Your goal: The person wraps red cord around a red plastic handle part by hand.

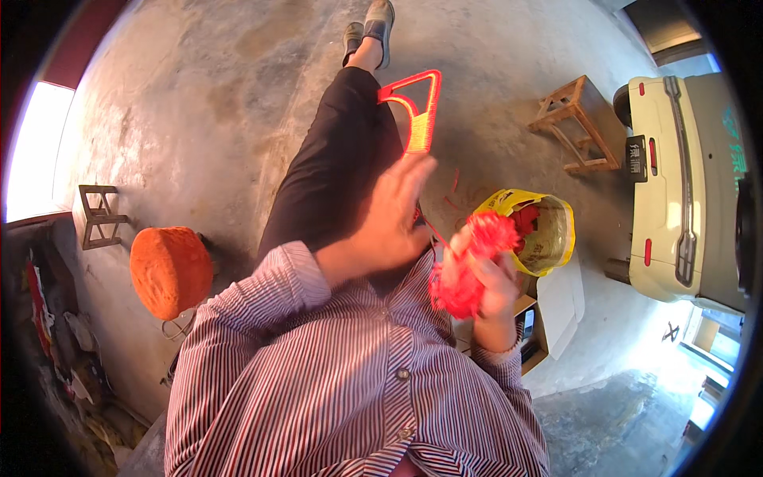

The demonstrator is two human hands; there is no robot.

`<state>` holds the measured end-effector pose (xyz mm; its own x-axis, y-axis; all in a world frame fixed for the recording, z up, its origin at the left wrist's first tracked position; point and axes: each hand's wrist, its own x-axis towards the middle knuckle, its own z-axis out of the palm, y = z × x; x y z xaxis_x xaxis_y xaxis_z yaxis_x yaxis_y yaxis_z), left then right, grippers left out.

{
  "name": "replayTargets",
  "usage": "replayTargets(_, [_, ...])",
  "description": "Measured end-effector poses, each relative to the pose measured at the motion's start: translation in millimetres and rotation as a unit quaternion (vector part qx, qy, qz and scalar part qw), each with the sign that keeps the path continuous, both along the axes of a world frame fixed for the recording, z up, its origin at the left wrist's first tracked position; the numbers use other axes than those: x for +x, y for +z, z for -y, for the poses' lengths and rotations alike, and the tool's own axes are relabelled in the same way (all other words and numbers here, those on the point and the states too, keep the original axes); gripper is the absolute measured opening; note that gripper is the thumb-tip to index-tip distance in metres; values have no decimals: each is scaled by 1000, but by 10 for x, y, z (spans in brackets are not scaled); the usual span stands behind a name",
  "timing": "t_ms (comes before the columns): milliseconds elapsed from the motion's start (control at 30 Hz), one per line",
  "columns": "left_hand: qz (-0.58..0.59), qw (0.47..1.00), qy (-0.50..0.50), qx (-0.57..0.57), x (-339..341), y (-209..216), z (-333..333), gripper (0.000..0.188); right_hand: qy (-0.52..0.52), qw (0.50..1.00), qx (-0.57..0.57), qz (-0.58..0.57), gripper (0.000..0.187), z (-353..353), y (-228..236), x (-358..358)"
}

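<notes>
A red-orange, yarn-wrapped frame (430, 111) with a straight side and a curved inner bar lies over my dark trousers. My left hand (385, 211) is across its lower part, fingers stretched upward and thumb apart. Its fingers are blurred and cover the frame there, so whether they grip it is unclear. My right hand (489, 278) is closed around a fluffy bundle of red yarn (461, 294), which bulges out above and below the fingers. A thin red strand (433, 229) runs from the bundle toward the frame beside my left hand.
Right of my legs stands an open yellow bag (568, 230) with red material inside, next to an open carton (560, 306). Beyond are a wooden stool (580, 123) and a pale vehicle (660, 175). An orange round seat (170, 272) and a small stool (101, 216) stand left.
</notes>
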<state>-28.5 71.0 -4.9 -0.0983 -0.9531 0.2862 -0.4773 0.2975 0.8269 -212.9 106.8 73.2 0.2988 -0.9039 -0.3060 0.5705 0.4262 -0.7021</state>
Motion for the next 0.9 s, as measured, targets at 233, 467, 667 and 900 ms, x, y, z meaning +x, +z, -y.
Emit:
replayTargets(233, [-154,965,135,162,270,46,269,15,189,822,-326,-428,38,680,17,-250])
replayTargets(467, [36,993,88,75,207,-225,148,16,146,802,-367,-448,30,796,-1086,258])
replayTargets(667, [-28,993,89,-70,175,295,284,13,14,809,-387,-443,51,594,-659,266])
replayTargets(900, [-398,829,68,388,149,311,332,13,-171,978,-101,63,33,597,-197,-387])
